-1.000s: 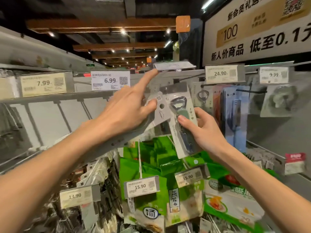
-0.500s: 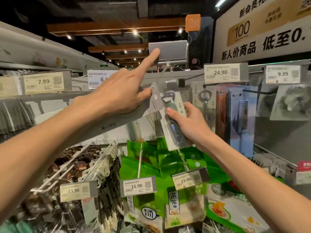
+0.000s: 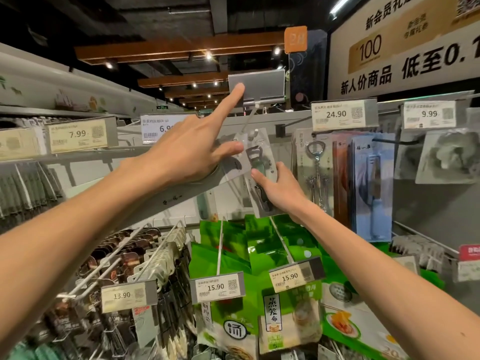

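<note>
A carded bottle opener [image 3: 258, 158], pinched between thumb and fingers of the right hand [image 3: 283, 190], is held at the tip of the peg hook [image 3: 255, 132] on the far rack. The price flap [image 3: 257, 87] is propped up by the straight forefinger of the left hand [image 3: 187, 152], a long grey pack [image 3: 168, 201] being clamped under its thumb. Were the forefinger to slip, the flap could drop and block the hook; the hole could be missed and the card dropped.

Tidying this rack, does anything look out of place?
The price tag holder on the middle hook is flipped up, grey back showing, while neighbouring tags face forward. The left hand, gripping a grey pack, props it by fingertip; the right hand holds a bottle opener pack.
</note>
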{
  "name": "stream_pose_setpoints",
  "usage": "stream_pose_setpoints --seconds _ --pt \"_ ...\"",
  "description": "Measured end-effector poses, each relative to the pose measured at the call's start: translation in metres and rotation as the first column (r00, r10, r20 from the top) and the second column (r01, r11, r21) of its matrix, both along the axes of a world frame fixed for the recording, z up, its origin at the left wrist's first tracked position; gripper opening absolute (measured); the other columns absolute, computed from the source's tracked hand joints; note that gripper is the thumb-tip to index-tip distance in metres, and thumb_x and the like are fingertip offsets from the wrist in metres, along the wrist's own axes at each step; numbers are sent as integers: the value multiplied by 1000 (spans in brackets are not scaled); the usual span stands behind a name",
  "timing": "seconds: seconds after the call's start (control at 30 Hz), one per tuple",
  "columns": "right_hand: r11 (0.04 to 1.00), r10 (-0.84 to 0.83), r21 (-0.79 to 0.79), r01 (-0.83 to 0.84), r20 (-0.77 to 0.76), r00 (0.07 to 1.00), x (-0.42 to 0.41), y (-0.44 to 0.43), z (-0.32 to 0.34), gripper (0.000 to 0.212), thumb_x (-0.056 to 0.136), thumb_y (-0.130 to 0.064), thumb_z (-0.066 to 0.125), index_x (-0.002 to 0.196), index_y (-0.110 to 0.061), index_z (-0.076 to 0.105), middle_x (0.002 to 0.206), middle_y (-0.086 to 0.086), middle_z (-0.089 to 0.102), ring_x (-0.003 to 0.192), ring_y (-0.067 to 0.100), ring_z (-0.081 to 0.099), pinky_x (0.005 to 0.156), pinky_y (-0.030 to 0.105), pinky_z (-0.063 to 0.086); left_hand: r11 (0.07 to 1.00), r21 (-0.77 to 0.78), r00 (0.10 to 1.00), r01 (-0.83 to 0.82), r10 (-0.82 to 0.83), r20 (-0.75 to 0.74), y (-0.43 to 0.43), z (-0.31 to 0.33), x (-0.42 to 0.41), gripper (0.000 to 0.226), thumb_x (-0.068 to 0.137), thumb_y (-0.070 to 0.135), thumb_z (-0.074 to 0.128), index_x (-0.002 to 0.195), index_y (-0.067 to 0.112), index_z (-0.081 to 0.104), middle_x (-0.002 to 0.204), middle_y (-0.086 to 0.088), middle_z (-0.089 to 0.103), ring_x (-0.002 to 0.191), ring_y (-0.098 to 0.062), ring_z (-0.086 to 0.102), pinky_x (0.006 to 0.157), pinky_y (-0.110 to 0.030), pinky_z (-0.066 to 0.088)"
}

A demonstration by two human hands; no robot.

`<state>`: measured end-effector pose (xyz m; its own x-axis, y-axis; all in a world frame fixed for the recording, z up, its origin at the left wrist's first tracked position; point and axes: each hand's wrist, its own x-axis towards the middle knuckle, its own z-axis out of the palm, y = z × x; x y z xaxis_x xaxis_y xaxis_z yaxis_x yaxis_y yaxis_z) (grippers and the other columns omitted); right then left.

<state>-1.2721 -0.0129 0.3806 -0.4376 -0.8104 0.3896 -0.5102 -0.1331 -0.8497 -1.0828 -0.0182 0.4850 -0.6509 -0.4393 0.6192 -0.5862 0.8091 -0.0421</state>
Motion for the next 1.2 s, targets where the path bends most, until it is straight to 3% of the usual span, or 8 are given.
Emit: stream_pose_setpoints --seconds 0.2,0.37,0.53,0.7,0.8,1.03,1.13,1.2 --pt "956 -168 -251 153 -39 985 24 63 -13 45 90 -44 64 124 -27 41 124 -6 52 115 11 51 102 35 43 984 126 980 127 -105 -169 -10 -23 16 63 95 51 51 150 50 20 90 -11 58 76 -25 59 68 -27 44" --pt "930 295 -258 -261 102 950 73 96 -28 60 81 -40 75 126 -33 35 110 -2 60 92 3 66 81 24 56 927 189 873 323 -215 -438 -6 -57 25 27 95 45 59 122 39 56 113 13 67 95 -11 70 88 -48 55" --pt "901 384 -247 -356 77 920 102 81 -52 79 75 -33 80 133 -44 28 111 -6 70 94 15 72 91 48 55 898 238 762 371 -148 -630 -3 -91 36 22 91 44 61 112 44 54 118 17 63 108 -16 65 93 -51 53" --pt "902 390 -215 -375 28 920 103 68 -66 69 87 -19 73 128 -54 30 109 -9 71 97 10 70 93 47 54 849 384 744 362 -15 -668 -11 -118 56 28 95 46 57 122 44 51 104 6 64 90 -8 66 74 -33 55" --pt "914 354 -206 -350 -21 935 102 59 -61 68 87 -21 72 130 -53 30 110 -12 70 100 7 68 94 46 53 847 418 748 330 36 -663 -21 -112 64 41 96 41 58 133 44 43 107 6 62 93 -8 66 81 -36 57" --pt "916 299 -260 -307 -72 952 104 34 -26 74 79 -50 70 138 -57 25 142 -7 52 129 15 51 106 51 44 952 205 815 228 -72 -575 -19 -75 73 74 94 39 63 150 49 16 122 15 49 100 4 59 80 -15 46" --pt "911 292 -274 -307 -95 952 106 28 -15 73 83 -46 70 140 -55 25 149 -11 43 136 12 41 110 51 38 965 120 800 235 -121 -588 -21 -65 75 80 93 38 65 150 54 10 126 12 50 99 2 60 88 -16 46" --pt "909 286 -281 -309 -120 951 108 23 -11 73 83 -46 70 140 -55 25 148 -11 45 134 14 44 110 51 39 966 128 813 225 -114 -571 -24 -61 75 83 93 38 65 151 53 8 139 7 46 92 4 61 81 -2 42"
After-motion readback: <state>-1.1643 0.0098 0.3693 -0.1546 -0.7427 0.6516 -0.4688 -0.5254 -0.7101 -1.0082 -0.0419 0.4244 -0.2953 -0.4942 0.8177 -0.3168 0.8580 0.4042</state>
